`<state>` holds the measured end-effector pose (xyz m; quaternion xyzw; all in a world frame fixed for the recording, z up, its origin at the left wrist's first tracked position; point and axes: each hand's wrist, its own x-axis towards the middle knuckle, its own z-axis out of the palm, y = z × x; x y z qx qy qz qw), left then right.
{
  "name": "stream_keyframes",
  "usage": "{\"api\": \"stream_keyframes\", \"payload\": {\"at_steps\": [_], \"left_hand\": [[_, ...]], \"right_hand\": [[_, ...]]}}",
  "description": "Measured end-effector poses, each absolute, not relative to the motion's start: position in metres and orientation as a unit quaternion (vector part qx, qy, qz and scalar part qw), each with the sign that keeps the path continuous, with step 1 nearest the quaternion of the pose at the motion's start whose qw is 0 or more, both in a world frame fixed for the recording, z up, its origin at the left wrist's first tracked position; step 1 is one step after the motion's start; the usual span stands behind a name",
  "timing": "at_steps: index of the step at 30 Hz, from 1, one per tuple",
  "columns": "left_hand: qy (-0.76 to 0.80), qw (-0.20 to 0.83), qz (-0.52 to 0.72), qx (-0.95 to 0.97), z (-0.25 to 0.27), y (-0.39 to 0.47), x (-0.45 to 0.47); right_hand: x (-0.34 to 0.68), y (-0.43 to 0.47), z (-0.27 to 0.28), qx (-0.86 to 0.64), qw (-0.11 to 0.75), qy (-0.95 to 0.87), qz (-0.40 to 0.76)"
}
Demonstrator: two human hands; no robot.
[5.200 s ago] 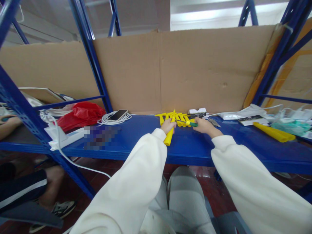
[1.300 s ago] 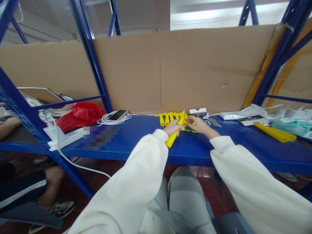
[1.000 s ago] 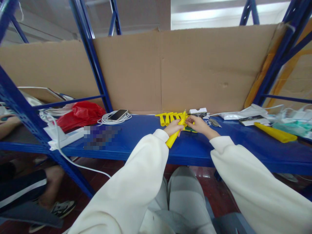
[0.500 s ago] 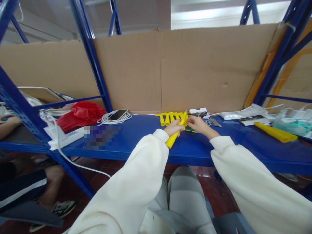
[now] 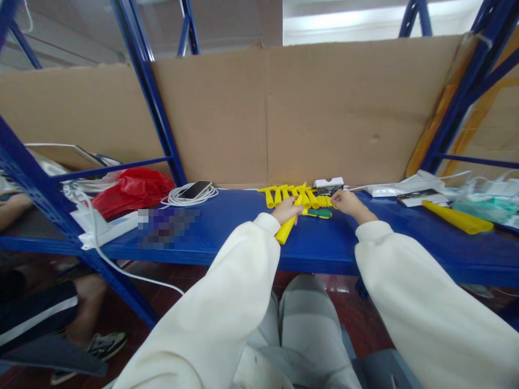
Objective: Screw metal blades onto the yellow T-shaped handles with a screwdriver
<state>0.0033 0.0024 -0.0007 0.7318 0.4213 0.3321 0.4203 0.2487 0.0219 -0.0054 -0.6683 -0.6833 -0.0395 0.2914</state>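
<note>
My left hand (image 5: pixel 285 209) is closed around a yellow tapered plastic tube (image 5: pixel 287 229), its wide end tilted down toward me. To the right, my right hand (image 5: pixel 345 202) has its fingertips pinched together beside a row of small yellow pieces (image 5: pixel 323 200); whatever is between the fingertips is too small to make out. Several yellow T-shaped plastic parts (image 5: pixel 278 198) stand in a line behind my left hand. Between the hands lies a green and yellow screwdriver handle (image 5: pixel 318 213) on the blue shelf (image 5: pixel 235 221).
A small white box (image 5: pixel 329 185) stands against the cardboard at the back. Coiled white cable with a phone (image 5: pixel 197 189), a red plastic bag (image 5: pixel 133 189) and a power strip (image 5: pixel 117 231) lie leftward. At right are a yellow tapered piece (image 5: pixel 458 217) and plastic bags.
My right hand has moved right, away from the tube in my left hand, to the small yellow pieces. The screwdriver handle now shows more fully. My left hand keeps hold of the tube.
</note>
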Motion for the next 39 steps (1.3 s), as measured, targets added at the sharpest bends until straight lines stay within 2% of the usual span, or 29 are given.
{"api": "stream_keyframes", "payload": {"at_steps": [18, 39], "left_hand": [[0.425, 0.419, 0.343, 0.726, -0.002, 0.003, 0.003], [0.43, 0.42, 0.33, 0.728, -0.001, 0.001, 0.003]], "right_hand": [[0.239, 0.008, 0.0, -0.56, 0.216, -0.773, 0.205], [0.236, 0.026, -0.019, -0.61, 0.187, -0.769, -0.021]]}}
